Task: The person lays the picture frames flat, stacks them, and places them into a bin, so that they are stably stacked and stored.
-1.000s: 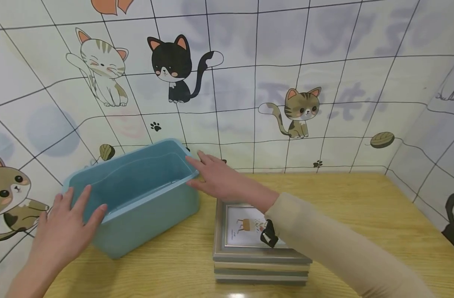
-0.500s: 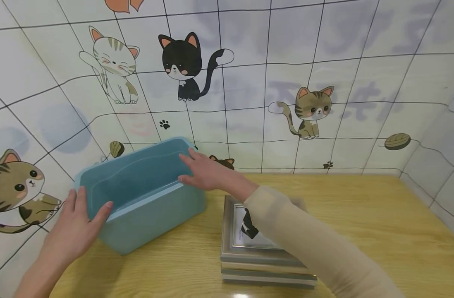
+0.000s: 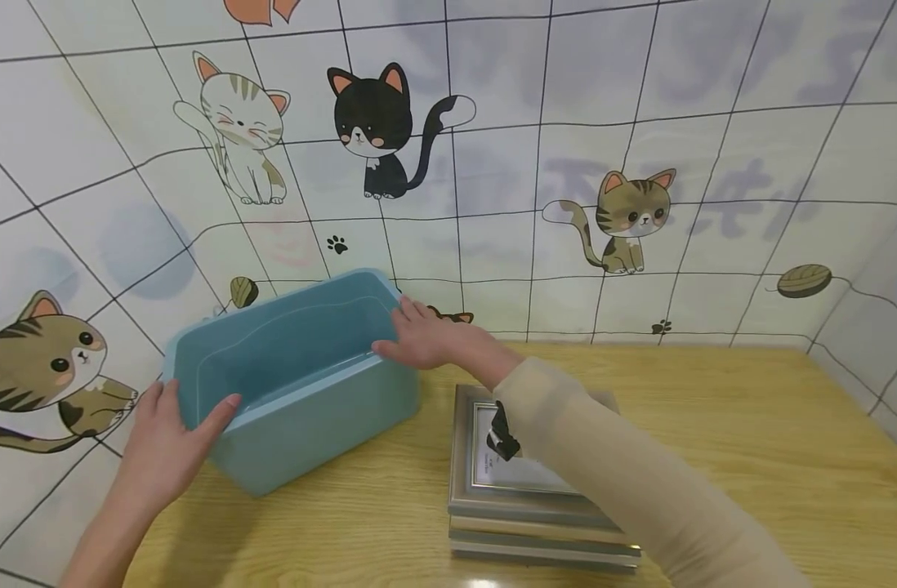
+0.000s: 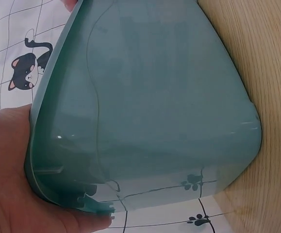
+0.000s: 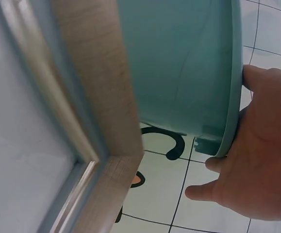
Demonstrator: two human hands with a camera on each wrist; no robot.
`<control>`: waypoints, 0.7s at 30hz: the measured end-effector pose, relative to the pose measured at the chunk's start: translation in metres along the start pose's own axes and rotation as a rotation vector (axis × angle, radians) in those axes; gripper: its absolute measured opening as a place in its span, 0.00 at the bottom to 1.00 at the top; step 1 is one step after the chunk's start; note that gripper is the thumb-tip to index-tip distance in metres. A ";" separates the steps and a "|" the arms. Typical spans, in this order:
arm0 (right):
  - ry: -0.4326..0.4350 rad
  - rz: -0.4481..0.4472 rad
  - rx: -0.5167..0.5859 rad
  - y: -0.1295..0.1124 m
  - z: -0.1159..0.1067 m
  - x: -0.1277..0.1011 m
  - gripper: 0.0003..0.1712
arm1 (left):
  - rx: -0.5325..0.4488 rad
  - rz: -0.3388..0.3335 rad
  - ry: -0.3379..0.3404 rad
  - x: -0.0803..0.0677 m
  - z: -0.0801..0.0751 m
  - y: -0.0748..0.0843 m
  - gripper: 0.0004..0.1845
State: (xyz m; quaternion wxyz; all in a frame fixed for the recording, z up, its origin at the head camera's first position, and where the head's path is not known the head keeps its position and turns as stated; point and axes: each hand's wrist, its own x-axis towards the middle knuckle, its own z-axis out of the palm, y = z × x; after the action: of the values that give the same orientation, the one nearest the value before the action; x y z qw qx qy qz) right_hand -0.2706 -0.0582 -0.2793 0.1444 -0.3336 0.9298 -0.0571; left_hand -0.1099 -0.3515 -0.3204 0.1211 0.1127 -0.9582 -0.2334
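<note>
A light blue plastic storage bin [image 3: 319,433] stands at an angle on the wooden table, its open top facing up and no contents visible. My left hand [image 3: 162,449] grips the rim at its left end; the left wrist view shows fingers tucked under that rim. At the opposite end my right hand [image 3: 428,339] holds the rim, thumb over the front corner and fingers around the end. In the right wrist view one finger of the right hand [image 5: 261,155] sticks out beyond the rim. A stack of picture frames [image 3: 540,535] lies under my right forearm.
The wooden table [image 3: 720,433] reaches right of the frames. Behind it rises a wall covering [image 3: 507,245] with a grid and cartoon cats, close behind the bin. A frame edge [image 5: 101,87] fills the right wrist view's left side.
Both hands have come down onto the bin's rim at its two ends, from hovering over it. The head view has shifted, so the scene sits further right.
</note>
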 end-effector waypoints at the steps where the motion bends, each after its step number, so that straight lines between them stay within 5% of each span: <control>1: -0.001 0.004 0.009 0.002 0.000 -0.001 0.45 | 0.002 0.005 0.002 0.000 0.000 0.001 0.52; 14: 0.007 0.082 -0.051 0.003 0.000 -0.011 0.51 | 0.000 0.081 0.030 0.002 0.004 -0.005 0.50; 21: 0.038 0.109 -0.070 0.015 0.000 -0.019 0.55 | -0.028 0.123 0.012 0.008 0.006 0.005 0.51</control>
State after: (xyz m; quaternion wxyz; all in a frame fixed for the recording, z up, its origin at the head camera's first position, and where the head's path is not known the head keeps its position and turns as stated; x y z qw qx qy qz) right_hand -0.2652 -0.0346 -0.2777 0.1178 -0.2863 0.9506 -0.0231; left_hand -0.1203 -0.3470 -0.3219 0.1425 0.0533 -0.9592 -0.2383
